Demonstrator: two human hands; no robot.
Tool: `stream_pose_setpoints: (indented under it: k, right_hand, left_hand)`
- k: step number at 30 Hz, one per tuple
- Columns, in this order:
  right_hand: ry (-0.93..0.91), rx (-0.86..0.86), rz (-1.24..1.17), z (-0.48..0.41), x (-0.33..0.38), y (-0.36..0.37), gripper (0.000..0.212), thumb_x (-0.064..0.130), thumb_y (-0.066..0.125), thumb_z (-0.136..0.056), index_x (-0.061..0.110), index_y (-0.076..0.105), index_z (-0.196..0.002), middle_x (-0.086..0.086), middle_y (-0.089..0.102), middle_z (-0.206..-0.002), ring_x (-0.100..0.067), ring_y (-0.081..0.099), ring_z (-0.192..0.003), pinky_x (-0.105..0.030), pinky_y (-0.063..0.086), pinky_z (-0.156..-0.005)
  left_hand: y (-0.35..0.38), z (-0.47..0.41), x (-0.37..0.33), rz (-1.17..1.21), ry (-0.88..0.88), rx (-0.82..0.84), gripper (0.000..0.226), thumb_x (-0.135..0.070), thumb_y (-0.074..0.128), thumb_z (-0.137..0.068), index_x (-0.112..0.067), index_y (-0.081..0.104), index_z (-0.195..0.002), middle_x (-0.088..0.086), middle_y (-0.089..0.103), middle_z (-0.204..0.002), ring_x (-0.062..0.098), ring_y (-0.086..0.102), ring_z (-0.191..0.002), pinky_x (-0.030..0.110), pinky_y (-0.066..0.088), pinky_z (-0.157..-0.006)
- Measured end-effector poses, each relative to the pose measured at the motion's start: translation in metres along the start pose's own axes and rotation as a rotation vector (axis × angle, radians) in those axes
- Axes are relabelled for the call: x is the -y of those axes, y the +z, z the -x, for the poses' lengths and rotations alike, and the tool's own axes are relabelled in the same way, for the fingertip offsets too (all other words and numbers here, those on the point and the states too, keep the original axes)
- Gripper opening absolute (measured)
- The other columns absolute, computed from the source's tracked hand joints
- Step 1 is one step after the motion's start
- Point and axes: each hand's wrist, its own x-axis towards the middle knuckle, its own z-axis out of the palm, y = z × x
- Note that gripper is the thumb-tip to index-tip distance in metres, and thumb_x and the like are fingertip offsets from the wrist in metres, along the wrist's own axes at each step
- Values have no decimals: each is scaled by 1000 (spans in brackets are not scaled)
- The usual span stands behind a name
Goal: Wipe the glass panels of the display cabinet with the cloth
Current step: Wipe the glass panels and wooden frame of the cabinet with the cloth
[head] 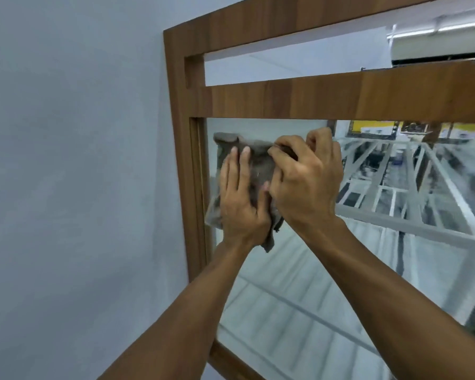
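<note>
A grey-brown cloth (259,160) lies flat against the upper left corner of the cabinet's large glass panel (327,283). My left hand (240,198) presses it to the glass with straight fingers pointing up. Beside it, my right hand (306,182) has its fingers curled into the cloth's upper right edge and grips it. A corner of the cloth hangs down below my left wrist. The wooden frame (285,101) of the cabinet runs just above both hands.
A pale blue-grey wall (80,160) fills the left side, right up to the cabinet's left post (184,174). A narrow upper opening (285,64) sits above the wooden crossbar. The glass reflects white shelving or railings on the right.
</note>
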Motion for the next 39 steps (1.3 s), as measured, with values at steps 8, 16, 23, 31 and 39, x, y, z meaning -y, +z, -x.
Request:
stream_pose_setpoints:
  k: [8, 16, 23, 31, 39]
  right_hand:
    - [-35, -11, 9, 16, -6, -3, 24, 4, 65, -90, 8, 79, -109, -14, 72, -126, -33, 48, -119, -46, 47, -89]
    - [53, 213, 463, 51, -18, -24, 52, 30, 42, -105, 14, 47, -154, -19, 22, -168, -36, 7, -158, -59, -3, -127]
    - [77, 273, 582, 51, -17, -19, 61, 36, 31, -106, 16, 25, -163, -21, 16, -170, -42, 11, -158, -59, -5, -127]
    - [38, 246, 546, 52, -18, -24, 61, 31, 45, -104, 12, 33, -160, -21, 21, -168, -40, 15, -157, -59, 2, -128]
    - [12, 217, 532, 54, -26, -29, 57, 29, 44, -105, 10, 38, -158, -22, 24, -167, -38, 17, -157, -58, 3, -128]
  left_hand:
    - [9, -39, 22, -182, 176, 53, 72, -60, 29, -103, -26, 11, -164, 18, 2, -173, 33, -5, -161, 63, -8, -126]
    - [14, -30, 11, -191, 253, 111, 79, -58, 33, -102, -15, 11, -165, 19, -2, -171, 34, -7, -161, 56, -6, -128]
    - [14, -28, 26, -109, -212, -45, 81, -60, 25, -105, -8, 13, -166, 22, 3, -172, 36, -1, -161, 64, 5, -126]
    - [9, -41, 47, -162, 160, 43, 75, -53, 37, -103, -13, 18, -165, 20, 11, -172, 34, 3, -161, 60, 4, -129]
    - [19, -13, 10, -164, 344, 177, 80, -54, 36, -103, -18, 3, -166, 15, -3, -172, 36, -3, -161, 57, -4, -129]
